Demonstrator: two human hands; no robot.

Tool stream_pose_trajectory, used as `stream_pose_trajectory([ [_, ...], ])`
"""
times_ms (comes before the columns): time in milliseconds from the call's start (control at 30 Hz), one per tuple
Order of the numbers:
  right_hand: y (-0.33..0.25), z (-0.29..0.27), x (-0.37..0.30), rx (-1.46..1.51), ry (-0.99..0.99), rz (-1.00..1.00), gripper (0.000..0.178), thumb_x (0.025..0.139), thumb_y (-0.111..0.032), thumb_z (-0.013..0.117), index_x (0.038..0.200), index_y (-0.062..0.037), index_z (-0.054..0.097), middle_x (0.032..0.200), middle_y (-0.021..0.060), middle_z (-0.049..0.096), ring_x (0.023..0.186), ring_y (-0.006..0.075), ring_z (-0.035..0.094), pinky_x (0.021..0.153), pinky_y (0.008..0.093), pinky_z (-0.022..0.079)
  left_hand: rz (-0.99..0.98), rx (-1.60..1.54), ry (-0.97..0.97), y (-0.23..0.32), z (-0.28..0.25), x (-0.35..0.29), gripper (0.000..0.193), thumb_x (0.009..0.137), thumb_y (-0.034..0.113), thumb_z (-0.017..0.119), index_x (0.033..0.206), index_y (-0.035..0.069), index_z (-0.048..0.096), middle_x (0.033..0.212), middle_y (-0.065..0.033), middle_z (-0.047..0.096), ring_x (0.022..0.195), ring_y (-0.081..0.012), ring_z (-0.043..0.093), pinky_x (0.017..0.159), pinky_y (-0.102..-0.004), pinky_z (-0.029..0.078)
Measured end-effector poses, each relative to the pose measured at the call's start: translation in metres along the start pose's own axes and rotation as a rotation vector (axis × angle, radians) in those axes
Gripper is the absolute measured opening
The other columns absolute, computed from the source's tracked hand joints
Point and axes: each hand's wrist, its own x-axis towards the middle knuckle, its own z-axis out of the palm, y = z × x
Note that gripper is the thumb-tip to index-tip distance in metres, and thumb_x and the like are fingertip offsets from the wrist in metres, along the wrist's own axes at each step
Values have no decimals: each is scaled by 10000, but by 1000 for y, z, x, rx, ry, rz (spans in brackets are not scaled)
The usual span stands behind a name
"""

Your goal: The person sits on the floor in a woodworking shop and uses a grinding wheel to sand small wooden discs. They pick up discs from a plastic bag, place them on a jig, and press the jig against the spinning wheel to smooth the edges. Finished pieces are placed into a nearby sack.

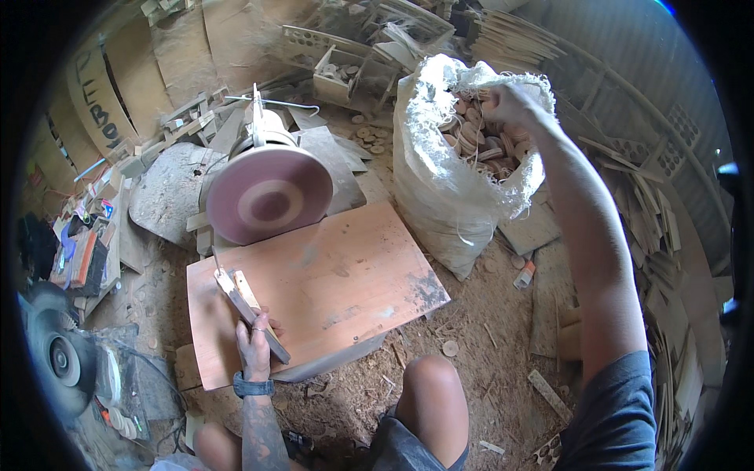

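Note:
My left hand [255, 349], with a dark band at its wrist, is closed round a narrow wooden holder [245, 302] made of strips, with a thin metal pin at its far end. The holder rests on or just above a reddish wooden board [330, 275]. Behind that board stands a disc sander [269, 195] with a round purplish face. At the far right my right hand [512, 108] reaches into a white woven sack [444, 192]. Small round wooden discs [487, 145] fill the sack. My right fingers bend down among them, their tips hidden.
A grinder-like machine with a round wheel [63, 357] sits at the left edge. Wood offcuts [510, 43] are piled at the back and along the right. A wooden box [339, 74] holds more pieces. Sawdust and scraps cover the floor [487, 330].

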Motion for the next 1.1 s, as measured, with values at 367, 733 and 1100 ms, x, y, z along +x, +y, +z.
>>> stream_pose_trajectory([
  [367, 36, -12, -10, -118, -364, 47, 563, 633, -303, 764, 1165, -161, 645, 1105, 123, 678, 1004, 287, 643, 875, 384, 500, -58, 59, -53, 7, 0, 0, 240, 926, 202, 542, 1070, 11, 519, 850, -106, 597, 701, -172, 613, 628, -311, 542],
  [733, 10, -32, -12, 362, -216, -67, 528, 676, -302, 775, 1162, -154, 633, 847, 51, 647, 812, 154, 623, 690, 362, 503, -47, -7, -36, 5, 0, -1, 304, 905, 279, 576, 1076, 34, 522, 847, -101, 589, 681, -167, 594, 599, -308, 519],
  [1100, -25, 0, -26, 240, -337, -167, 663, 580, -327, 819, 1191, -147, 636, 1006, 102, 650, 990, 254, 597, 903, 382, 458, -62, 30, -49, 9, 0, -3, 245, 921, 202, 552, 1066, 6, 530, 801, -97, 590, 687, -172, 613, 623, -306, 541],
])
